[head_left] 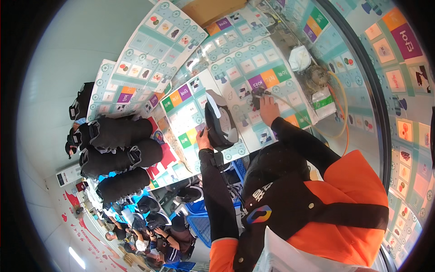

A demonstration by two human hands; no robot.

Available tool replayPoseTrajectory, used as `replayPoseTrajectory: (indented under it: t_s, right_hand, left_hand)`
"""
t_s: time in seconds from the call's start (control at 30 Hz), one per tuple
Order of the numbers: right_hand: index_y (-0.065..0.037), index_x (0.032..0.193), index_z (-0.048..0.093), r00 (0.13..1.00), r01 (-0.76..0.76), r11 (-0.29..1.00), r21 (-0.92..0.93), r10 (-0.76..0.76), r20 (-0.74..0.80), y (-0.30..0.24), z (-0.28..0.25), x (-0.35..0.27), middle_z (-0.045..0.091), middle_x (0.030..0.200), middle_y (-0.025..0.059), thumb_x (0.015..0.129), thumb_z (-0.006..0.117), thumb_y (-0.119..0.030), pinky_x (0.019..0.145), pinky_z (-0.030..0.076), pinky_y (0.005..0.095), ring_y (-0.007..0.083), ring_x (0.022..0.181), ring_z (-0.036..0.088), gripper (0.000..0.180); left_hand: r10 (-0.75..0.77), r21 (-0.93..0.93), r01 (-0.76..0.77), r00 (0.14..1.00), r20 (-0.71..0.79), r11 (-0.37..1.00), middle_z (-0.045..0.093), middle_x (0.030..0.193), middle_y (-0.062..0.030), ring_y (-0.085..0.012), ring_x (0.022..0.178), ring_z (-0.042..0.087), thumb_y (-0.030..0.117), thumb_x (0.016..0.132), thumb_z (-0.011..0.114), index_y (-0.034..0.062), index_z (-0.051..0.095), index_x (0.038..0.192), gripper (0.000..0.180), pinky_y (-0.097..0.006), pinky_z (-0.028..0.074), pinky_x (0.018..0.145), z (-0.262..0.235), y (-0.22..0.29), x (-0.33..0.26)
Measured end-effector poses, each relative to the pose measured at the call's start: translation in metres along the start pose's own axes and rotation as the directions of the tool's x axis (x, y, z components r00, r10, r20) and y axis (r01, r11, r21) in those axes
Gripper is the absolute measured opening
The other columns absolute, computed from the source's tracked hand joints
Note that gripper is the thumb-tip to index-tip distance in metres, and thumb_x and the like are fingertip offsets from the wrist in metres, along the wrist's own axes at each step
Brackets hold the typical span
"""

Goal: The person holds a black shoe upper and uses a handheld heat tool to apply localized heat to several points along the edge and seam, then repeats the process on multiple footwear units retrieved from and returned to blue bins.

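Observation:
A black and grey cap (219, 124) with a white strip along its side rests at the front edge of the patterned table (213, 77). My left hand (205, 139) grips the cap's near left edge, thumb on top. To the right, my right hand (269, 110) is closed at the handle of a dark gun-shaped tool (257, 96), which lies low over the table. A thin hose (290, 103) runs from the tool toward the right. The fingers partly cover the tool's handle.
Long stacks of black caps (122, 156) stand to the left. A yellow hose (344, 104) loops by the right-hand window frame (369, 59). A white cup-shaped thing (300, 58) and a white-green packet (323, 103) lie back right. Blue crates (199, 226) stand below; people work at lower left.

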State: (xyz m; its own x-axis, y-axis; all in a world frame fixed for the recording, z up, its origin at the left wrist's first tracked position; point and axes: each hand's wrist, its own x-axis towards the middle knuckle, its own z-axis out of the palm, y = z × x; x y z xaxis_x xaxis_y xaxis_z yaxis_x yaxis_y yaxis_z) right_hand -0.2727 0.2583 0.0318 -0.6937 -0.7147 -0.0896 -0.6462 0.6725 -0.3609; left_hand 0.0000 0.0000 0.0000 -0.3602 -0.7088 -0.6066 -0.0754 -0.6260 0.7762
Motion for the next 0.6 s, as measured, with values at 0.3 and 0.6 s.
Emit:
replayPoseTrajectory:
  t_s: [0.3,0.6]
  right_hand:
    - [0.006,0.123,0.044,0.996,-0.040,0.989,0.141,0.050,-0.070,0.034,0.011,0.011,0.048,0.126,0.0264,0.077,0.070,-0.009,0.106,0.038,0.0480,0.0482,0.121,0.043,0.054]
    - [-0.003,0.103,0.068,0.748,-0.486,0.506,0.713,-0.181,0.639,-0.023,-0.088,-0.001,0.071,0.083,0.0114,0.080,0.060,-0.011,0.054,0.052,0.0367,0.0230,0.071,0.069,0.026]
  left_hand:
    - [0.047,0.074,-0.042,0.997,-0.067,0.996,0.069,0.106,-0.0109,-0.0248,0.095,0.068,0.010,0.093,0.068,0.0012,0.061,0.122,0.031,-0.041,0.057,0.081,0.042,0.002,-0.014]
    - [0.076,0.436,-0.114,0.992,0.103,0.893,0.062,0.078,-0.0002,-0.0177,0.071,0.059,0.013,0.091,0.060,0.0107,0.067,0.094,0.008,-0.034,0.047,0.063,0.027,0.026,-0.002]
